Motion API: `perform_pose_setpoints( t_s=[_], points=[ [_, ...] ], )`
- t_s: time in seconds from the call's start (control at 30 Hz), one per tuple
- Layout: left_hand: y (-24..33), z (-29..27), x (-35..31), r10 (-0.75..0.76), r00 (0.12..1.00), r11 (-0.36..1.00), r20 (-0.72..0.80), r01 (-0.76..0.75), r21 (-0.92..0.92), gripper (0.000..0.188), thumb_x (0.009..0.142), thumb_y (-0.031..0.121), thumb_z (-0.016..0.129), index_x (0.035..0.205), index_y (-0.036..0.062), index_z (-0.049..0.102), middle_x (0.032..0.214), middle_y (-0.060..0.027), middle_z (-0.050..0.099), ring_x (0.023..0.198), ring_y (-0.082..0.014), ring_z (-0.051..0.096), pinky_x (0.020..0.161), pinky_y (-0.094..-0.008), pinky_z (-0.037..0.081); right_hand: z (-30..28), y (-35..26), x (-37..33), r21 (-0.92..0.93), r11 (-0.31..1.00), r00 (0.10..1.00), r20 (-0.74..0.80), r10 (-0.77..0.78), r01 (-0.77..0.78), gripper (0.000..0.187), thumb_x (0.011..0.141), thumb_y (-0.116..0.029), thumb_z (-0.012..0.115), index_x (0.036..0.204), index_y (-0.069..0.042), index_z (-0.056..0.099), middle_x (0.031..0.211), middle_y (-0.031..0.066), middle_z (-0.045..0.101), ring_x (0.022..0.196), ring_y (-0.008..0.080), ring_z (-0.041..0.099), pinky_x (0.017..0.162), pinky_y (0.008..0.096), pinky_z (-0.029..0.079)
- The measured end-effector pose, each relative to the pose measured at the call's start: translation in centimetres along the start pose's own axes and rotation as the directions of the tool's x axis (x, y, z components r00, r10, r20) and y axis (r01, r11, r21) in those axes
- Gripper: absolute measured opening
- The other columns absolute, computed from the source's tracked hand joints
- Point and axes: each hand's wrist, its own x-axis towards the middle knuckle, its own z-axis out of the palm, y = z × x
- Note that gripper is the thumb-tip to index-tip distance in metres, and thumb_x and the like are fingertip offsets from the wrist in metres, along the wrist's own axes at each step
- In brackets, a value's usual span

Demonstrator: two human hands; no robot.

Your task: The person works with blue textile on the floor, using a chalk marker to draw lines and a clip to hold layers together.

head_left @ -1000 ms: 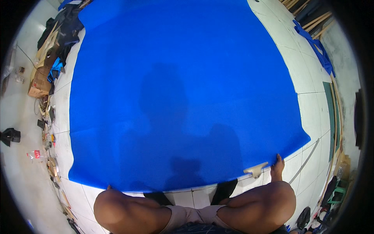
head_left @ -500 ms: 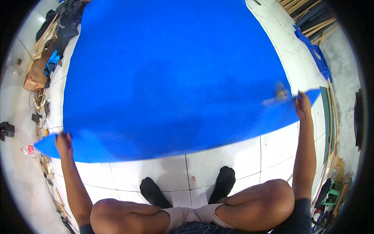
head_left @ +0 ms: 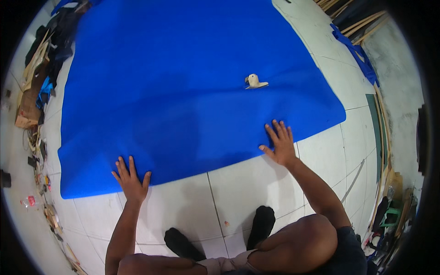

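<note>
A large blue sheet [head_left: 206, 59], fabric-like, lies spread on the floor in front of me, its near edge running close to my feet. Flat on it near that edge rests my left hand [head_left: 130, 182], fingers spread and holding nothing. My right hand [head_left: 280, 145], also spread open, presses on the sheet farther right and a little farther away. Beyond the right hand, a small beige object [head_left: 255, 81] with a rounded top and a flat foot sits on the sheet by a low ripple; its exact kind is unclear.
White floor tiles [head_left: 243, 183] surround the sheet. Along the left wall lie a cardboard box [head_left: 28, 107], dark cloth and scraps, with a plastic bottle [head_left: 30, 200] nearby. At right are wooden strips [head_left: 366, 25], blue cloth [head_left: 360, 55] and a green plastic stool [head_left: 391, 216].
Both hands have let go of the lifted near corners and moved inward to lie flat on the sheet. The sheet has come down, and the beige object now sits farther left.
</note>
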Motion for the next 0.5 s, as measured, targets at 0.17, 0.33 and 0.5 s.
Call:
perform_pose_setpoints(
  t_s=[0.17, 0.33, 0.5],
  points=[
    [-1.5, 2.0, 3.3, 0.049, 0.980, 0.998, 0.195, -0.042, -0.038, 0.074, 0.088, 0.043, 0.058, 0.145, 0.0070, 0.030, 0.152, -0.0248, 0.016, 0.141, -0.0425, 0.014, 0.112, -0.0580, 0.005, 1.7, -0.3, 1.3, 0.057, 0.996, 0.992, 0.109, 0.063, -0.070, 0.077, 0.084, -0.068, 0.046, 0.142, -0.018, 0.038, 0.148, 0.0163, 0.029, 0.138, 0.0381, 0.022, 0.111, 0.0538, 0.017],
    [-2.2, 3.3, 4.5, 0.073, 0.984, 0.991, 0.163, -0.053, -0.122, 0.065, 0.089, 0.038, 0.057, 0.142, 0.0054, 0.036, 0.150, -0.0248, 0.021, 0.139, -0.0427, 0.017, 0.112, -0.0542, 0.011, 1.3, 0.8, 2.2, 0.061, 0.997, 0.992, 0.118, 0.040, -0.047, 0.076, 0.082, -0.065, 0.052, 0.137, -0.013, 0.042, 0.141, 0.0165, 0.037, 0.133, 0.0355, 0.032, 0.106, 0.0502, 0.027],
    [-9.8, 4.2, -1.3, -0.486, 0.748, 0.874, -0.452, 0.412, -0.258, 0.061, 0.088, 0.046, 0.060, 0.128, 0.0015, 0.050, 0.129, -0.0223, 0.049, 0.121, -0.0389, 0.042, 0.102, -0.0513, 0.032, 1.2, 5.3, -1.4, 0.419, 0.643, 0.694, -0.042, 0.719, -0.641, 0.065, 0.082, -0.054, 0.063, 0.113, 0.002, 0.049, 0.095, 0.0204, 0.061, 0.091, 0.0332, 0.060, 0.077, 0.0422, 0.047]
  ],
)
